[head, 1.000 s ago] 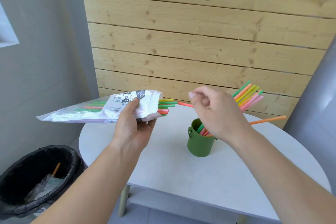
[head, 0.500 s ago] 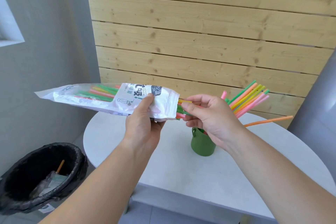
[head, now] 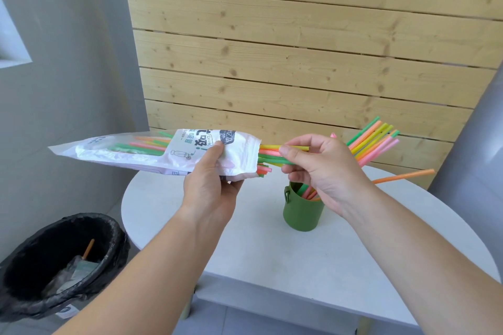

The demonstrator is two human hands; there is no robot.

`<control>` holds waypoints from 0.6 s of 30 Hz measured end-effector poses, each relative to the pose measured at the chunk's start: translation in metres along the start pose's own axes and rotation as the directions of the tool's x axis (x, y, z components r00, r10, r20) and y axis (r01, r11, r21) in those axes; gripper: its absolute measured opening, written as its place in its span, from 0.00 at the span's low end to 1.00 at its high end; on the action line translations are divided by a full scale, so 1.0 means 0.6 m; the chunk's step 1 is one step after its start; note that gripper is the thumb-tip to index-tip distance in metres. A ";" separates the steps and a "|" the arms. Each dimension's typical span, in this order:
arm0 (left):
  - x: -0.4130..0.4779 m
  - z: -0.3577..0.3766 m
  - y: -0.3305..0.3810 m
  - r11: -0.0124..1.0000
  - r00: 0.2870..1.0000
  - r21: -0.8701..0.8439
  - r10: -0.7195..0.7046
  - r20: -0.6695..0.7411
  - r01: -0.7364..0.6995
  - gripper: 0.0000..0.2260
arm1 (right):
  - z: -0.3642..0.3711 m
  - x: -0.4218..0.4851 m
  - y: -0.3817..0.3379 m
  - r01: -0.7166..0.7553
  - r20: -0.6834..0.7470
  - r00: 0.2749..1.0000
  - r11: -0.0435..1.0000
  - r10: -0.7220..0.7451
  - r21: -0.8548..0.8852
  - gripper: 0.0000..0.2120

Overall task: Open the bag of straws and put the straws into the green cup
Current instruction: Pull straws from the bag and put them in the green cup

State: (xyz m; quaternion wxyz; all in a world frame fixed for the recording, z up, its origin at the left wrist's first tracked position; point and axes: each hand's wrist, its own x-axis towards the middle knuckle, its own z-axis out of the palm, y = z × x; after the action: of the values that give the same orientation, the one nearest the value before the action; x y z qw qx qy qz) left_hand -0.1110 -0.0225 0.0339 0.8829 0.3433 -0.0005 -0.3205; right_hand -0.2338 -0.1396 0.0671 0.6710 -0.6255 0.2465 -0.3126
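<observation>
1. The right hand [head: 324,171] pinches a yellow straw [head: 283,147] at the open mouth of the bag [head: 152,153], thumb above, fingers below
2. The left hand [head: 209,185] grips the bag from beneath, holding it roughly level above the table's left edge; more straws poke from its mouth
3. The green cup [head: 303,212] stands on the white table [head: 272,261] below the right hand, with straws fanning up to the right
4. A black bin [head: 54,261] sits on the floor at left
</observation>
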 end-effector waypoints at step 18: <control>0.023 -0.014 0.030 0.997 1.000 -0.067 -0.029 -0.009 0.028 0.05 | -0.102 0.004 -0.083 0.146 -0.030 0.987 0.970 -0.155 -0.196 0.07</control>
State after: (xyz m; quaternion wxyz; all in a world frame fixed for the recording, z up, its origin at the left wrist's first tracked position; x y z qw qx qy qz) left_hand -0.0880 -0.0155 0.0355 0.8891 0.3150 0.0195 -0.3314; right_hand -0.2819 -0.1848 0.1108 0.5756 -0.6973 0.2426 -0.3514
